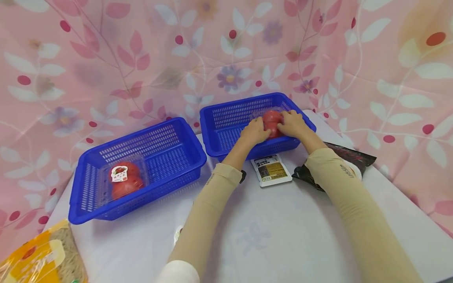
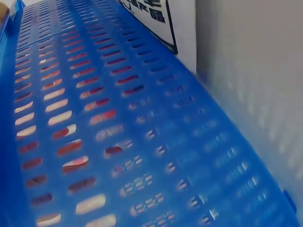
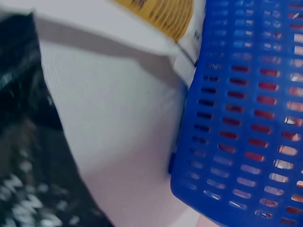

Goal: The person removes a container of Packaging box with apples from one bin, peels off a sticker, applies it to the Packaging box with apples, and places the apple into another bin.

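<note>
Tomatoes (image 1: pixel 271 116) in a clear plastic pack, at least two of them showing red, lie inside the right blue basket (image 1: pixel 226 135), toward its three o'clock end, taking twelve as straight away from the person. The visible pair runs in line from about twelve to six, so the row's long axis passes between the hands. From the left hand (image 1: pixel 255 131) the pack lies between two and three o'clock; from the right hand (image 1: pixel 292 121) it lies at about nine. Neither hand is clearly nearer: each has bent fingers against its own side of the pack, gripping it between them. Whether its underside touches the basket floor cannot be told; both wrist views show mostly slotted wall, with red showing through.

Outside that basket, between five and six o'clock and just beside its near wall, is a white-and-gold pouch (image 1: pixel 271 171). At about four o'clock a black packet (image 1: pixel 366 157) lies partly hidden under the right sleeve (image 1: pixel 347 200). The left blue basket (image 1: pixel 164 161) stands between eight and nine o'clock, angled, and holds a second tomato pack (image 1: pixel 127 188) bearing a white label (image 1: pixel 119 173). Beyond it, at about eight o'clock, a yellow bag (image 1: pixel 33 259) is cut off by the frame's edge. All rest on a white tabletop (image 1: pixel 269 236), with a pink floral cloth (image 1: pixel 226 51) behind at twelve.
</note>
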Action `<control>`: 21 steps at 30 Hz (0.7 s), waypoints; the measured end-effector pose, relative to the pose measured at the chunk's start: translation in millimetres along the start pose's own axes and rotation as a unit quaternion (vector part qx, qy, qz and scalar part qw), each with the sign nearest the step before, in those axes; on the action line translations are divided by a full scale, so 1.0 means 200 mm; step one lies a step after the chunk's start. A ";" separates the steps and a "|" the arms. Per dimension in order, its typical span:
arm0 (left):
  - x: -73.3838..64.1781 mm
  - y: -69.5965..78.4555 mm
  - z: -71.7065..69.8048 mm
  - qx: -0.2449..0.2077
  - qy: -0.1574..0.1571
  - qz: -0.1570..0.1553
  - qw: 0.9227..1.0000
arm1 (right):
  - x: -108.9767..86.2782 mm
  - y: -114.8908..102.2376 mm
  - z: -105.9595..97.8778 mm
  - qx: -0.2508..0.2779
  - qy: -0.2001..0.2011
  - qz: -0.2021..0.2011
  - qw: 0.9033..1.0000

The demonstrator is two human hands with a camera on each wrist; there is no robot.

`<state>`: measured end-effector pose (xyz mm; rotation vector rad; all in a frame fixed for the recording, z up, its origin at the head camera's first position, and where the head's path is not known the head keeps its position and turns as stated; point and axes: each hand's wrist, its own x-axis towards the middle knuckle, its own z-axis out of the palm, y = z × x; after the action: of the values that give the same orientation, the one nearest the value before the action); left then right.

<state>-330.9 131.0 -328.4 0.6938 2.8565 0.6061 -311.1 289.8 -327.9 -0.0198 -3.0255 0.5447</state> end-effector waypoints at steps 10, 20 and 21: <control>0.09 -0.01 0.07 -0.034 -0.026 0.040 0.998 | 0.03 0.01 0.02 0.035 -0.036 0.020 0.999; 0.13 -0.01 0.07 -0.044 -0.010 0.021 0.999 | 0.07 0.04 0.02 0.050 -0.064 -0.031 0.996; 0.13 -0.02 0.08 -0.047 -0.008 0.020 0.999 | 0.07 0.04 0.02 0.052 -0.059 -0.037 0.996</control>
<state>-351.9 145.7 -344.6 0.7379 2.7846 0.7332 -326.1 295.7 -333.9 0.1354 -3.0899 0.7214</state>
